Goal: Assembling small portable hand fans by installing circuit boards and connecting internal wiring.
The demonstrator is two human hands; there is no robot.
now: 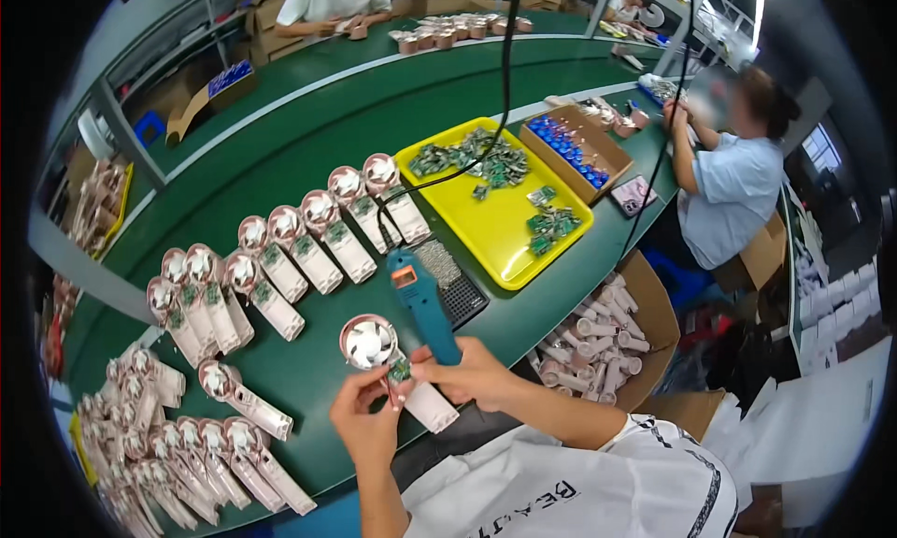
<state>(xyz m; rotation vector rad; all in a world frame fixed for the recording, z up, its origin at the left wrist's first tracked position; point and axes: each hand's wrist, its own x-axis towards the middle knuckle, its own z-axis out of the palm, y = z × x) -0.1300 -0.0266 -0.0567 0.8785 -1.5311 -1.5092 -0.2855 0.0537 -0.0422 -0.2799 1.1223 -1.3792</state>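
Note:
A pink-and-white handheld fan housing (432,407) lies in front of me, with white blades (370,342) in its round head. A small green circuit board (399,370) sits at its neck. My left hand (366,416) is closed at the board's edge, thumb and index fingertips pinched on it. My right hand (472,374) is closed around the lower end of a teal electric screwdriver (425,300), its thumb near the board. The screwdriver's tip is hidden by the hand. A black cord runs up from its top.
Rows of fan housings (280,267) stretch along the green bench, more (140,435) piled left. Beyond the screwdriver are a black tray of screws (458,290), a yellow tray (509,272) of boards and a box of blue cells (570,155). A carton (654,304) holds housings; co-workers sit nearby.

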